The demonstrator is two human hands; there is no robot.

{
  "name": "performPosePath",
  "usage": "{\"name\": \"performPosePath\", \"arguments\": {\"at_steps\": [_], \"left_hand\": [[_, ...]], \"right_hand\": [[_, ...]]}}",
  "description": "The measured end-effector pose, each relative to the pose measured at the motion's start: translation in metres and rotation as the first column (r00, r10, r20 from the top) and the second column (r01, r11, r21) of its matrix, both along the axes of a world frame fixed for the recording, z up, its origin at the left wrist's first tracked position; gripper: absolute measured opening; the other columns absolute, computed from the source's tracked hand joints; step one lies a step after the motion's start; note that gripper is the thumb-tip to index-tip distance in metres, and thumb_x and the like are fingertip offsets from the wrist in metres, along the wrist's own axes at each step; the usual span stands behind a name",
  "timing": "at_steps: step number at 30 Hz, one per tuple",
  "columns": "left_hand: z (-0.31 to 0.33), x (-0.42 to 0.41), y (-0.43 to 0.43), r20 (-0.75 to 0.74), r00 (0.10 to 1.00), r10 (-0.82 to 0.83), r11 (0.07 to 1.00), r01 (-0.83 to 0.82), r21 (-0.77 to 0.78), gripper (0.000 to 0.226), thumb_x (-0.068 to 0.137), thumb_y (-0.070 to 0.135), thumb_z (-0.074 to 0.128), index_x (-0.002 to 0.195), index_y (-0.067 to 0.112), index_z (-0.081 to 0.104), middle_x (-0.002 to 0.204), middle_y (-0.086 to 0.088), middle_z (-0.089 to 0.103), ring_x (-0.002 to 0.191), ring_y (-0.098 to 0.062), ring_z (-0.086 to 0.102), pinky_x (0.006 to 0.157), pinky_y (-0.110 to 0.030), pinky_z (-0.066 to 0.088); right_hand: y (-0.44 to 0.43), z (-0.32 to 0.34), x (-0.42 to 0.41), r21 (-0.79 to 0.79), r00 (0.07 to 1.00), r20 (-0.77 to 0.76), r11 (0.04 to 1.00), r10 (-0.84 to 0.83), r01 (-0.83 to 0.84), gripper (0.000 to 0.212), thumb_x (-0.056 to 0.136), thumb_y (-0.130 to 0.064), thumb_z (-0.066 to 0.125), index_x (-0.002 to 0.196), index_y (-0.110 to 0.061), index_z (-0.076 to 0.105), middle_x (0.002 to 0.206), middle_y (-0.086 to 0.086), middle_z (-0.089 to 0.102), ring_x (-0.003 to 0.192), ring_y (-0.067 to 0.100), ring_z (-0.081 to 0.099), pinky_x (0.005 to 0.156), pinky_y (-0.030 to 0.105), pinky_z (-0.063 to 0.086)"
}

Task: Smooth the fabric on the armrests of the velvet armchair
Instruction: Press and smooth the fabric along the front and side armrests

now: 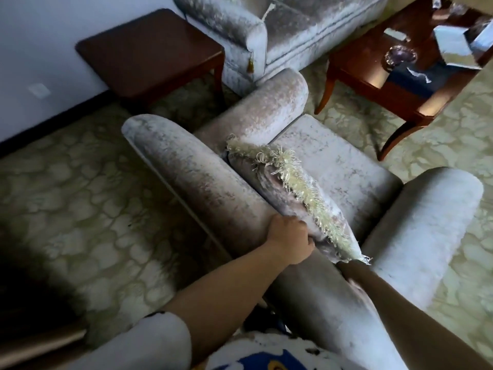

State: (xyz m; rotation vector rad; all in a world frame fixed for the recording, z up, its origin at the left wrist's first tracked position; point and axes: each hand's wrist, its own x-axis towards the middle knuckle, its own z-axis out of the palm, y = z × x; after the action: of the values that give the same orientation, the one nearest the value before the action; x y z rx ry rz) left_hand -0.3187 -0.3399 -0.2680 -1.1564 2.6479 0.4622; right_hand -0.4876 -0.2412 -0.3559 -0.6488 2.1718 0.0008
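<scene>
I look down over the back (192, 174) of the grey velvet armchair. Its seat (338, 161) lies between the far armrest (264, 108) and the near right armrest (424, 225). A velvet cushion (277, 198) with a cream fringe stands on edge against the chair back. My left hand (289, 239) grips the cushion's lower edge. My right forearm (394, 300) reaches under the cushion's near corner, and the hand itself is hidden behind it. Neither hand touches an armrest.
A dark wooden side table (152, 52) stands at the back left by the wall. A matching velvet sofa (266, 30) is behind the chair. A wooden coffee table (400, 73) with a tissue box and small items is at the right. Patterned carpet (93, 198) covers the floor.
</scene>
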Motion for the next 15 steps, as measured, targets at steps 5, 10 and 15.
{"name": "performPosePath", "arguments": {"at_steps": [5, 10, 15], "left_hand": [[0.002, 0.032, -0.052, -0.004, 1.000, 0.011, 0.999, -0.011, -0.033, 0.052, 0.090, 0.040, 0.044, 0.131, 0.007, 0.046, 0.136, -0.016, 0.046, 0.129, -0.032, 0.038, 0.112, -0.052, 0.013], [0.010, 0.113, -0.138, -0.085, 0.996, -0.016, 0.982, 0.000, -0.188, 0.054, 0.091, 0.042, 0.041, 0.133, 0.008, 0.043, 0.141, -0.014, 0.042, 0.137, -0.030, 0.027, 0.115, -0.050, 0.006], [0.010, 0.190, -0.211, -0.027, 0.996, 0.087, 0.978, -0.090, -0.186, 0.060, 0.093, 0.046, 0.033, 0.142, 0.012, 0.035, 0.155, -0.011, 0.025, 0.144, -0.028, 0.013, 0.115, -0.050, -0.004]], "right_hand": [[-0.081, 0.016, 0.059, -0.211, 0.988, 0.152, 0.977, 0.029, 0.004, 0.043, 0.099, -0.030, 0.046, 0.135, -0.008, 0.052, 0.143, 0.017, 0.047, 0.134, 0.030, 0.040, 0.113, 0.041, 0.028], [-0.132, 0.024, 0.101, -0.295, 0.994, 0.097, 0.953, -0.040, 0.067, 0.043, 0.098, -0.030, 0.047, 0.137, -0.011, 0.051, 0.148, 0.013, 0.043, 0.137, 0.028, 0.036, 0.115, 0.040, 0.025], [-0.137, 0.037, 0.116, -0.276, 0.972, -0.126, 0.948, -0.196, 0.156, 0.038, 0.095, -0.025, 0.052, 0.127, -0.006, 0.059, 0.135, 0.022, 0.054, 0.125, 0.035, 0.049, 0.103, 0.038, 0.036]]}}
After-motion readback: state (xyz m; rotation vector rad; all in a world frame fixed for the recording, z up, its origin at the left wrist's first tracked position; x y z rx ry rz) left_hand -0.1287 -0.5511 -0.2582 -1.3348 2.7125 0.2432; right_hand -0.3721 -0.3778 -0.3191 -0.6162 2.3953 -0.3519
